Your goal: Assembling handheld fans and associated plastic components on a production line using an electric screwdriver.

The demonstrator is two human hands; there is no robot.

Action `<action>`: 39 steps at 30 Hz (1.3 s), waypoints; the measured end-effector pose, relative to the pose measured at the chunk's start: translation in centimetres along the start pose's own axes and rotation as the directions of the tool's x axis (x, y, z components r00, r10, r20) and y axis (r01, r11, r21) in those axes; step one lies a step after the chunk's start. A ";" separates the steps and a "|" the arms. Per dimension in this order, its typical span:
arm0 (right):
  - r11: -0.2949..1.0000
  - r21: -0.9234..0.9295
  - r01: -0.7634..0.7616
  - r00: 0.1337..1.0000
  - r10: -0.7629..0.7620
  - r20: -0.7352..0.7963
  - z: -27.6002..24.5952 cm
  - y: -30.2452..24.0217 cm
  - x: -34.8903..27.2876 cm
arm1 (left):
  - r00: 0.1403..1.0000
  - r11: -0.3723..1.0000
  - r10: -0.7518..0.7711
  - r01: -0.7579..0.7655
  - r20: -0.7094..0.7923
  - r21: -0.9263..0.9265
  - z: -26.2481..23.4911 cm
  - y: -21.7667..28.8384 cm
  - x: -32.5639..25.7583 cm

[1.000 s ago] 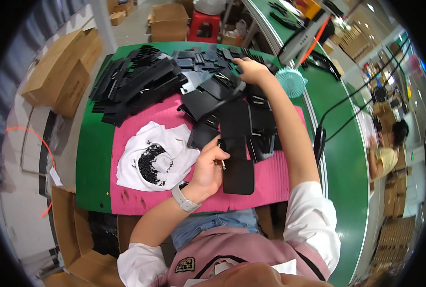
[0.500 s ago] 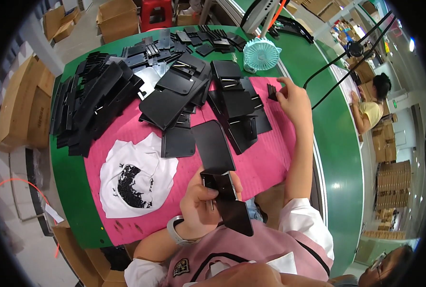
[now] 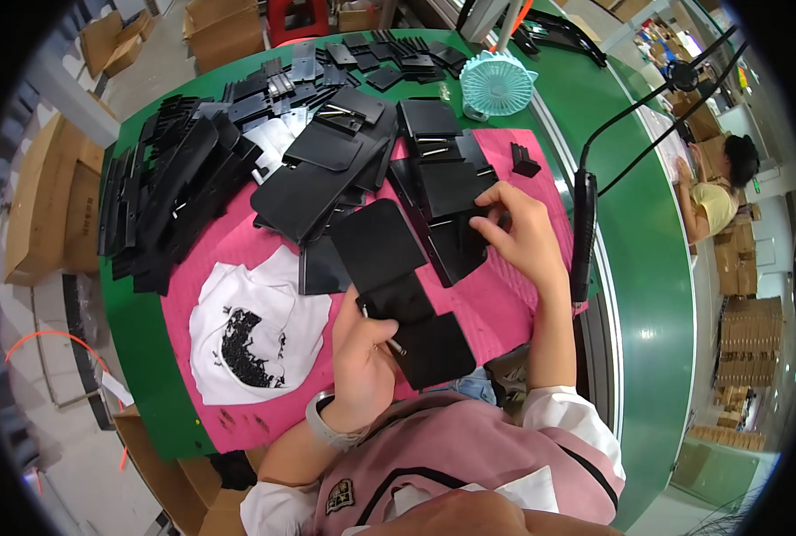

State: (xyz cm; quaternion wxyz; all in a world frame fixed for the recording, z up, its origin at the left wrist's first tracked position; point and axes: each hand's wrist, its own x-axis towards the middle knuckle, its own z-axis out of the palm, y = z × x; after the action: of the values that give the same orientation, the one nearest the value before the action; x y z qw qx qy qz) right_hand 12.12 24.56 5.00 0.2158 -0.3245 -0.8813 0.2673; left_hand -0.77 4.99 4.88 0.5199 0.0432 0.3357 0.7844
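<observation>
My left hand (image 3: 362, 362) grips a black bent plate (image 3: 382, 243) with two flat flaps and a folded middle; a thin metal pin shows beside my thumb. To its right, my right hand (image 3: 521, 234) is open, thumb and forefinger apart with nothing visible between them. Its fingertips are beside a stack of similar black plates (image 3: 456, 189); contact is hard to tell. A small black ridged piece (image 3: 525, 161) stands farther off on the pink mat (image 3: 496, 308). Left of my left hand lies a white cloth (image 3: 313, 308) bearing a heap of tiny black screws (image 3: 244, 348).
Piles of black plates (image 3: 188, 192) and smaller black parts (image 3: 304, 67) cover the far and left table. A turquoise fan (image 3: 496, 85) stands at the back. A slim black tool (image 3: 584, 237) hangs by my right forearm. Cartons (image 3: 54, 201) stand left; a person (image 3: 715, 192) sits far right.
My right hand has left the small ridged piece and come nearer, to the stacked plates. My left hand has turned the bent plate so its faces show flatter. The hanging black tool has come into view.
</observation>
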 end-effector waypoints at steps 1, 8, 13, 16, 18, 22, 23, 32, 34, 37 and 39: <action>0.999 0.041 0.000 1.000 0.000 -0.011 0.1 0.3 0.0 | 0.999 0.998 -0.045 0.046 0.026 -0.033 -0.7 -0.2 0.2; 0.994 0.020 0.107 0.984 -0.103 -0.145 -1.4 0.6 -0.7 | 0.999 0.995 0.033 -0.032 -0.010 0.100 -1.6 -0.6 1.7; 0.951 0.267 0.156 0.911 -0.034 -0.411 -1.4 -3.8 -3.2 | 0.987 0.970 0.158 -0.156 0.003 0.186 -1.2 -1.8 1.5; 0.896 0.081 0.436 0.830 -0.365 -0.422 0.8 -5.5 -4.0 | 0.976 0.935 0.216 -0.213 0.021 0.285 -1.0 -2.1 1.3; 0.868 -0.087 0.489 0.781 -0.481 -0.399 2.3 -5.1 -4.1 | 0.971 0.932 0.235 -0.236 0.039 0.276 -1.1 -2.3 1.2; 0.862 -0.181 0.474 0.745 -0.502 -0.439 3.8 -4.1 -4.4 | 0.969 0.934 0.244 -0.246 0.039 0.259 -1.7 -2.1 1.4; 0.851 -0.219 0.477 0.713 -0.520 -0.470 4.0 -4.1 -4.4 | 0.969 0.933 0.245 -0.246 0.036 0.261 -1.7 -2.1 1.4; 0.819 -0.282 0.500 0.701 -0.574 -0.423 5.7 -4.6 -5.3 | 0.948 0.901 0.298 -0.240 -0.113 0.362 -2.4 -2.6 0.9; 0.834 -0.189 0.518 0.717 -0.544 -0.436 6.8 -4.5 -5.1 | 0.930 0.876 0.334 -0.246 -0.154 0.414 -3.5 -2.2 1.0; 0.883 0.050 0.466 0.796 -0.394 -0.460 7.8 -4.0 -4.5 | 0.920 0.834 0.377 -0.289 -0.104 0.469 -3.8 -2.0 1.5; 0.883 0.056 0.467 0.796 -0.391 -0.463 7.6 -4.2 -4.7 | 0.919 0.823 0.381 -0.288 -0.102 0.489 -4.8 -1.4 2.0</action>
State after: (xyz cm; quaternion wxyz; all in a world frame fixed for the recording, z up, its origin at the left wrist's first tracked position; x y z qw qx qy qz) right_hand 9.25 16.10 0.74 0.4899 -0.1479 -0.8345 0.2043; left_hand -2.59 4.65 -0.18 0.3124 0.1477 0.5499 0.7604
